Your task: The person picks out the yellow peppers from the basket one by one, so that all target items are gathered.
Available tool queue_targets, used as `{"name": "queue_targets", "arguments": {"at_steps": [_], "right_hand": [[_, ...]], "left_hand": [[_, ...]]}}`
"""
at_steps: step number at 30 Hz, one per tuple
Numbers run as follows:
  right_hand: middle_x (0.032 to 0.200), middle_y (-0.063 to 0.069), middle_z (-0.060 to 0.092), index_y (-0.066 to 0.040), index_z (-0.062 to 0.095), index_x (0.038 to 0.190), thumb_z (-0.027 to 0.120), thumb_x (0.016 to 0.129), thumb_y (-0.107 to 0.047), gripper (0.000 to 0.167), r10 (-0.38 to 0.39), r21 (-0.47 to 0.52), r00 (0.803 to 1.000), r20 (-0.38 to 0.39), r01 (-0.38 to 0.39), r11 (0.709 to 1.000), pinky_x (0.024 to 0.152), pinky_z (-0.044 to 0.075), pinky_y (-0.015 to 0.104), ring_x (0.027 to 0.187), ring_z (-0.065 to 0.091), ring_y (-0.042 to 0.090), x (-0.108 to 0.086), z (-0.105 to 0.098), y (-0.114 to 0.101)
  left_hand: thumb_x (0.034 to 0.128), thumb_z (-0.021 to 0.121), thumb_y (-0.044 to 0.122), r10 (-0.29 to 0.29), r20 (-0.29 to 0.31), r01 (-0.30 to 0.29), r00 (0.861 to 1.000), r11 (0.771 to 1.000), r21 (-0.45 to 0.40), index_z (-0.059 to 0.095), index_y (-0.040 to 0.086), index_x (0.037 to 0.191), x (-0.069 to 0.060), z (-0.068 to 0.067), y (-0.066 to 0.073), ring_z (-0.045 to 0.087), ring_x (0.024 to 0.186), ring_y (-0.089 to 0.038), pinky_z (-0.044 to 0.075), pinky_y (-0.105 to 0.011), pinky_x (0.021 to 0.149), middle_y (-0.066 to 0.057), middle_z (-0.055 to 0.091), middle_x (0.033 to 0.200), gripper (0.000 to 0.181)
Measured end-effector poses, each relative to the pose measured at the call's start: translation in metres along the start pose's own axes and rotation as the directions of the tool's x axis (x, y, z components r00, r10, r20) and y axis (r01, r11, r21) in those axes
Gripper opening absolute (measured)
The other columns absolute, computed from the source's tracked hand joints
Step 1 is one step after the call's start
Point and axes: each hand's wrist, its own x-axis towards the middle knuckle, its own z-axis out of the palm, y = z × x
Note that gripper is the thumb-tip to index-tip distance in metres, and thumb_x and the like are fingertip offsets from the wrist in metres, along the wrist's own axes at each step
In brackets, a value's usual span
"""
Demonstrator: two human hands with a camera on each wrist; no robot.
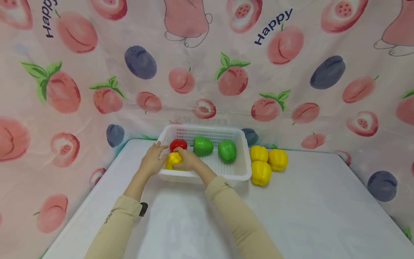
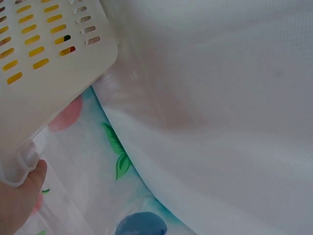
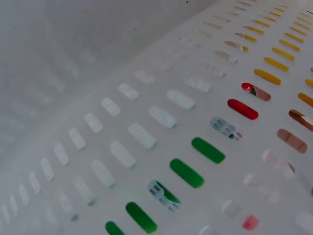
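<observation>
My right hand (image 1: 189,160) reaches into a white perforated plastic basket (image 1: 242,172) and grips a yellow bell pepper (image 1: 173,159) at its left end. Beside that pepper lies a red bell pepper (image 1: 178,144), partly covered by the hands. Two green bell peppers, one mid-basket (image 1: 203,146) and one farther right (image 1: 227,151), lie on their sides. My left hand (image 1: 153,160) rests at the basket's left rim with fingers extended. In the left wrist view, a finger (image 2: 36,175) touches the rim. The right wrist view shows only the slotted basket wall (image 3: 161,142), with peppers' colours through the slots.
Outside the basket's right end, three yellow bell peppers (image 1: 261,172) sit close together on the white table (image 1: 310,208). A fruit-printed cloth (image 1: 207,57) hangs behind the basket and along both sides of the table.
</observation>
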Motion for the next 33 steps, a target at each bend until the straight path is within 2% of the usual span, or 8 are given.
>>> {"name": "queue_targets", "arguments": {"at_steps": [8, 16, 26, 33], "right_hand": [[0.141, 0.001, 0.050, -0.019, 0.040, 0.141, 0.072, 0.081, -0.031, 0.069, 0.001, 0.052, 0.999, -0.039, 0.001, 0.999, 0.110, 0.038, 0.043, 0.125, 0.049, 0.021, -0.011, -0.005, 0.000], [0.137, 0.004, 0.053, -0.015, 0.042, 0.138, 0.072, 0.082, -0.030, 0.065, -0.041, 0.054, 0.997, -0.072, 0.045, 0.997, 0.108, 0.040, 0.044, 0.123, 0.051, 0.023, -0.016, -0.010, 0.003], [0.138, 0.005, 0.052, -0.017, 0.041, 0.138, 0.072, 0.082, -0.030, 0.065, -0.025, 0.113, 0.995, -0.098, 0.036, 0.993, 0.108, 0.040, 0.046, 0.123, 0.050, 0.024, -0.026, -0.015, 0.007], [0.141, 0.008, 0.049, -0.012, 0.042, 0.138, 0.072, 0.082, -0.027, 0.066, -0.034, 0.184, 0.990, -0.136, 0.059, 0.981, 0.108, 0.040, 0.047, 0.125, 0.049, 0.027, -0.035, -0.022, 0.009]], "left_hand": [[0.0976, 0.041, 0.027, -0.001, 0.005, 0.001, 1.000, 1.000, 0.002, 0.042, 0.007, 0.140, -0.001, 0.001, 0.000, 0.012, 0.143, -0.043, 0.018, -0.068, 0.108, -0.023, 0.018, 0.155, 0.047], [0.0970, 0.043, 0.029, -0.012, 0.005, 0.012, 1.000, 1.000, -0.011, 0.043, 0.008, 0.139, 0.001, 0.000, 0.000, 0.011, 0.144, -0.041, 0.017, -0.067, 0.109, -0.021, 0.018, 0.156, 0.047], [0.0972, 0.042, 0.027, -0.008, 0.007, 0.008, 1.000, 1.000, -0.004, 0.043, 0.007, 0.139, 0.001, 0.000, 0.000, 0.011, 0.144, -0.042, 0.017, -0.067, 0.109, -0.022, 0.018, 0.155, 0.047], [0.0962, 0.044, 0.028, -0.013, -0.001, 0.013, 1.000, 1.000, -0.007, 0.045, 0.008, 0.138, 0.001, 0.000, 0.001, 0.012, 0.144, -0.042, 0.018, -0.067, 0.109, -0.022, 0.019, 0.155, 0.047]]}}
